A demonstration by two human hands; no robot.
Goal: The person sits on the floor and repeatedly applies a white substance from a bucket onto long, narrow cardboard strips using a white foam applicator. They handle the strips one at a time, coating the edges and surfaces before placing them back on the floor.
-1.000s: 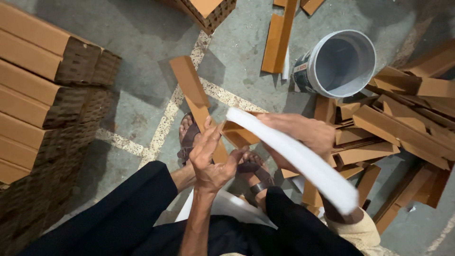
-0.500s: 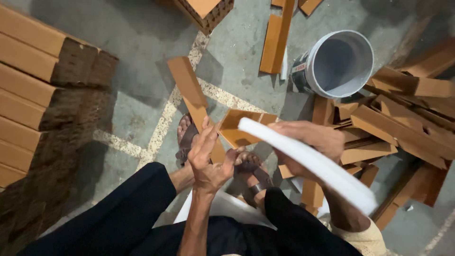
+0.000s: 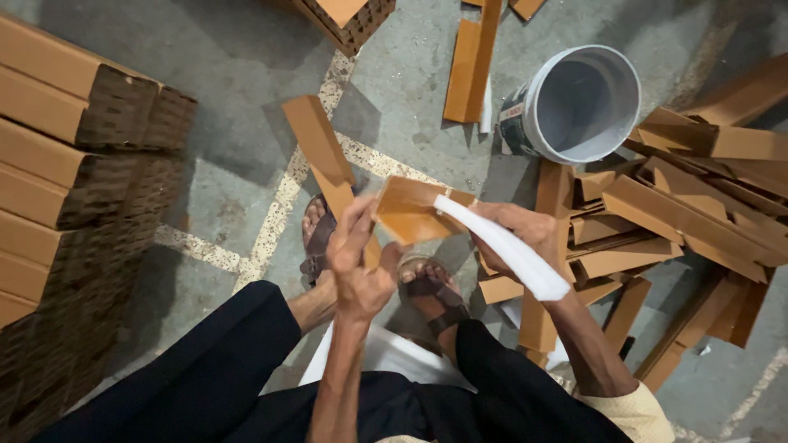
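My left hand (image 3: pixel 359 261) grips a long folded strip of brown cardboard (image 3: pixel 322 161) that sticks up and away to the left. My right hand (image 3: pixel 525 231) holds a second brown cardboard piece (image 3: pixel 410 210) by its right end, together with a white strip of backing paper (image 3: pixel 505 246) that runs down over my wrist. The two pieces meet between my hands, above my sandalled feet (image 3: pixel 427 287).
A white plastic bucket (image 3: pixel 574 102) lies on its side at upper right. A heap of brown cardboard strips (image 3: pixel 681 213) covers the floor on the right. Stacked honeycomb cardboard blocks (image 3: pixel 74 164) fill the left side, with another block (image 3: pixel 345 20) at the top.
The white strip has become shorter and now hangs over my right wrist. The cardboard piece in my right hand has come into fuller view against the piece in my left hand.
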